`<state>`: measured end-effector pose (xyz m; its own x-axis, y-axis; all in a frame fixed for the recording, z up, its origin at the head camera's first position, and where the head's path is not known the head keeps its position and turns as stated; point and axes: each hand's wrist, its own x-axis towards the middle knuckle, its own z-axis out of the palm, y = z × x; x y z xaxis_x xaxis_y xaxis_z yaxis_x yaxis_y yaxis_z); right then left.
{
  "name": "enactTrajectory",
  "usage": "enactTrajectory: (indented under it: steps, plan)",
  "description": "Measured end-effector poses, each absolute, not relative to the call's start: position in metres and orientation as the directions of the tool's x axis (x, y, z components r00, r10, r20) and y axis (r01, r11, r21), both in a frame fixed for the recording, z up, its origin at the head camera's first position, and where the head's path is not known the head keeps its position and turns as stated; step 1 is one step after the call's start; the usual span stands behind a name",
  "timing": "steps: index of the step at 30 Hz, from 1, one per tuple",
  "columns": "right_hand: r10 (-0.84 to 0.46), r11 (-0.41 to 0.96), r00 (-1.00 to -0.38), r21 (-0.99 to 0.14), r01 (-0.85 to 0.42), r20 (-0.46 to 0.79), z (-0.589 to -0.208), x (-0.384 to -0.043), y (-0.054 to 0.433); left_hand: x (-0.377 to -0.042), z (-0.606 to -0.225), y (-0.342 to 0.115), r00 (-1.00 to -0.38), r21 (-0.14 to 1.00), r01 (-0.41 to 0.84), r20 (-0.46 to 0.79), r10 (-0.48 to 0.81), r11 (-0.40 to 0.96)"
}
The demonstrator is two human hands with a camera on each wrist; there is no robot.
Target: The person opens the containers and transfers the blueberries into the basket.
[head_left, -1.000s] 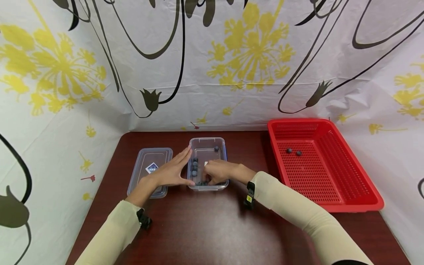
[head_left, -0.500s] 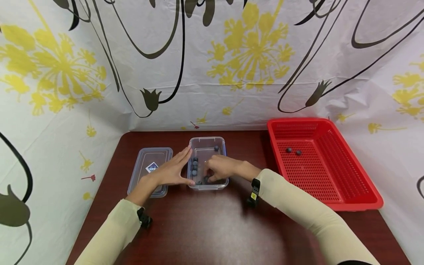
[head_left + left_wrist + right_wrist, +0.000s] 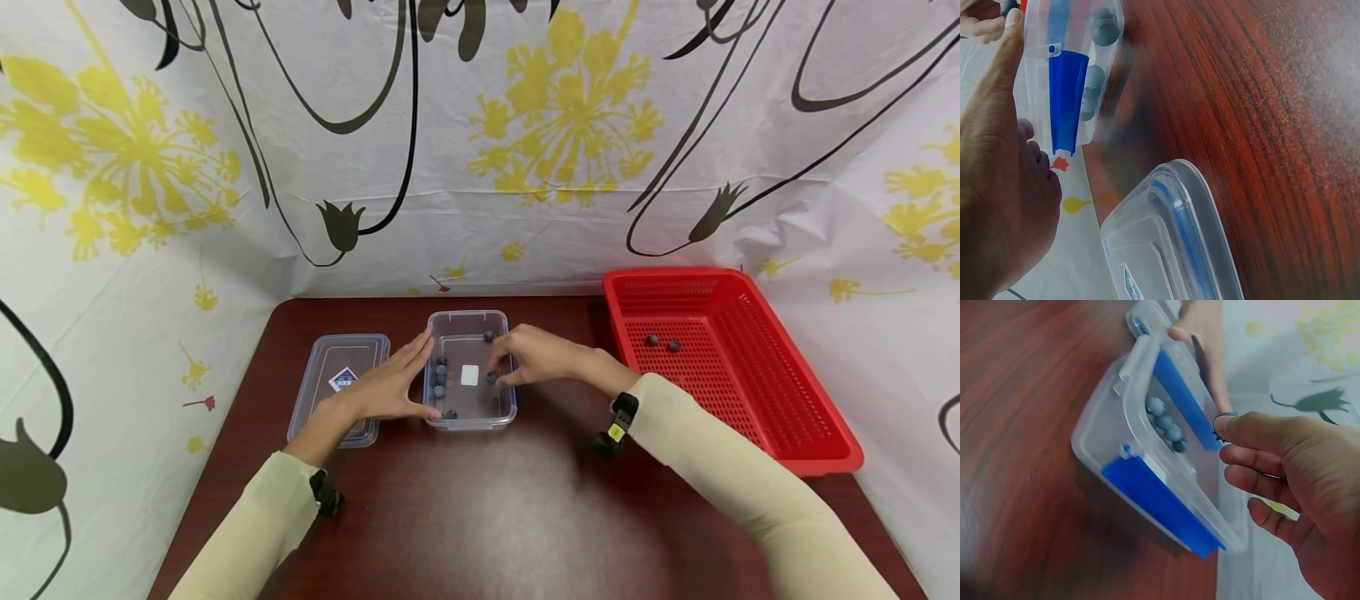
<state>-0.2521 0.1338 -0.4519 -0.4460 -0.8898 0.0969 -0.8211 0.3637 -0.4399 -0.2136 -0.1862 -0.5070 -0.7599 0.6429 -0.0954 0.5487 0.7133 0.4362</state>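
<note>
A clear plastic food container (image 3: pixel 483 404) stands uncovered on the table, several blueberries (image 3: pixel 440 371) along its left side. One more blueberry (image 3: pixel 489 335) lies at its far right and another (image 3: pixel 450 414) at the near left. My left hand (image 3: pixel 382 390) rests against the container's left side, fingers straight along the rim and thumb at the near corner. Above the container's right side, my right hand (image 3: pixel 546 357) pinches a blueberry (image 3: pixel 1219 429) between thumb and index finger. The right wrist view shows its star-shaped crown end.
Left of the container lies its clear lid (image 3: pixel 360 357), with a blue and white label. A red plastic basket (image 3: pixel 720 417) stands at the right, two blueberries (image 3: pixel 652 340) on its floor. Patterned cloth (image 3: pixel 465 250) hangs behind the brown table (image 3: pixel 420 517).
My right hand has risen from the container's near end and moved right, carrying a blueberry. A white square on the container's floor is now uncovered. My left hand stays in place.
</note>
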Motion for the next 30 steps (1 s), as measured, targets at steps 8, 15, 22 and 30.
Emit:
enactTrajectory:
  steps: [8,15,22,30]
  plan:
    - [-0.840,0.395,-0.517,-0.466,-0.792,0.166,-0.434,-0.255,0.176,-0.214,-0.506,-0.186,-0.759,0.439,0.548,-0.096,0.644,0.712]
    - [-0.761,0.466,-0.621,-0.508,-0.725,0.188,-0.424,-0.255,0.217,-0.215,-0.506,-0.187,-0.760,0.430,0.549,-0.101,0.642,0.717]
    - [-0.656,0.536,-0.726,-0.551,-0.640,0.205,-0.430,-0.260,0.267,-0.214,-0.506,-0.186,-0.763,0.436,0.541,-0.106,0.638,0.719]
    - [-0.493,0.666,-0.849,-0.545,-0.509,0.192,-0.438,-0.263,0.332,-0.214,-0.507,-0.186,-0.758,0.443,0.544,-0.105,0.643,0.713]
